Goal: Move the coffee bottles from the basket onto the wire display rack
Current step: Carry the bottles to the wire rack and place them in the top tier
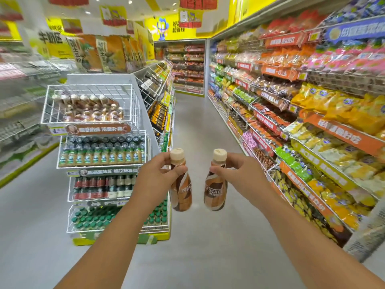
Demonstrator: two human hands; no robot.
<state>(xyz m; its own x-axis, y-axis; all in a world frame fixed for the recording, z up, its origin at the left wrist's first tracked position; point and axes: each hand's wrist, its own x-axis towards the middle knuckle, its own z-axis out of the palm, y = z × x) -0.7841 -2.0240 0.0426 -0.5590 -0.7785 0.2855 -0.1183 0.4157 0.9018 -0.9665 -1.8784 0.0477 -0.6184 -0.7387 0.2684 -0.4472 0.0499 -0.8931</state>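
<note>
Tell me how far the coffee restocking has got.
Done: the top tier of the wire display rack already holds rows of coffee bottles.

In hand: the left hand grips one coffee bottle by its neck, the right hand another, both out in the aisle, away from the rack.

Left: setting these two on the top tier. The basket is out of view, so the remaining count is unknown.
</note>
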